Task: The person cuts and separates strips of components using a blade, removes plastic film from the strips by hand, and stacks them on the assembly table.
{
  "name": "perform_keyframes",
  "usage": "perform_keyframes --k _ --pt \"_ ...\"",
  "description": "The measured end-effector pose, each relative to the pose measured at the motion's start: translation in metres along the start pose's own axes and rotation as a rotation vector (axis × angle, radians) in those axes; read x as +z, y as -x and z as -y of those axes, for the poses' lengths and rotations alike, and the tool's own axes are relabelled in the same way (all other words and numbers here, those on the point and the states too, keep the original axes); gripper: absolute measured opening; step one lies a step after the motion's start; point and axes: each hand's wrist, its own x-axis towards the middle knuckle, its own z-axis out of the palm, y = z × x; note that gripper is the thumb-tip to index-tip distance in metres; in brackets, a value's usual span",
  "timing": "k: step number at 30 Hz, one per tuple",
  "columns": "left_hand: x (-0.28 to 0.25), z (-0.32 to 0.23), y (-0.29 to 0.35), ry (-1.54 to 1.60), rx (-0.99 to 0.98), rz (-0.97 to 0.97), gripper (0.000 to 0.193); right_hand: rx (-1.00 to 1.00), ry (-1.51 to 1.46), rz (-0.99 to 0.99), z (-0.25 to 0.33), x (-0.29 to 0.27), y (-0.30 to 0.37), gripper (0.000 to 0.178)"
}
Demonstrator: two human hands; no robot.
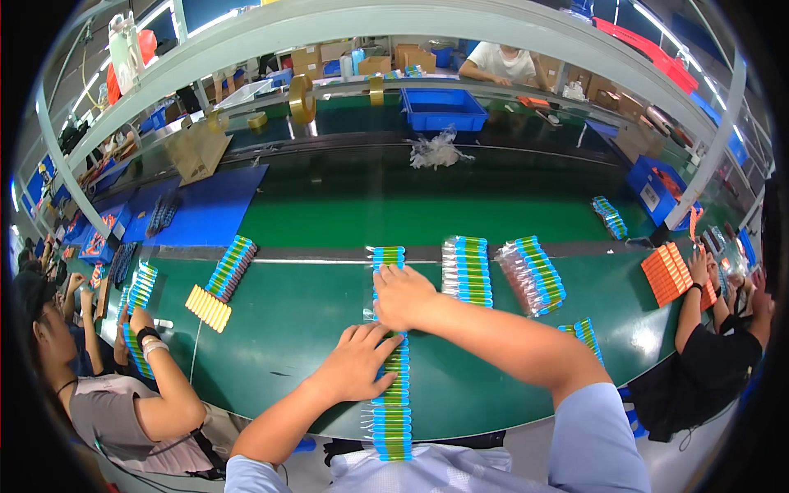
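A long strip of slim blue-and-green sticks (392, 431), apparently in clear wrap, runs up the green table in front of me and overhangs its near edge. My left hand (353, 361) lies on the middle of the strip, fingers spread. Farther up, my right hand (403, 297) reaches across and rests on the same strip with its fingers laid out over it. Part of the strip is hidden under both hands. Just right of my right hand lies a bundle of similar sticks (467, 271) in clear film, and beyond it another wrapped bundle (532, 276).
A dark green belt (329, 205) lies past the table, with crumpled clear film (438, 149) and a blue bin (444, 109). More sticks (233, 269) and a yellow row (208, 309) lie left. Co-workers sit at both sides, with orange packs (666, 275) at right. A metal beam (370, 31) crosses overhead.
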Motion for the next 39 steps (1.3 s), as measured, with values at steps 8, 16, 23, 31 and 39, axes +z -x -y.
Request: perform_keyframes --k 8,16,23,31,39 --pt "0.004 -0.016 0.007 0.036 -0.038 0.002 0.062 0.049 -0.094 -0.030 0.007 0.024 0.020 0.069" --pt "-0.021 -0.036 0.063 0.291 -0.402 -0.204 0.059 -0.487 -0.563 -0.816 0.029 -0.051 0.135 0.049" --pt "0.015 -0.072 0.093 0.155 -0.554 -0.105 0.078 0.299 -0.756 -1.237 -0.016 0.026 0.256 0.023" --pt "0.014 -0.073 0.079 0.394 -0.507 -0.253 0.070 0.676 -0.326 -0.571 -0.026 0.071 0.263 0.027" --pt "0.018 -0.077 0.081 1.529 -0.732 -0.216 0.089 0.254 -0.637 -0.667 -0.016 0.064 0.263 0.018"
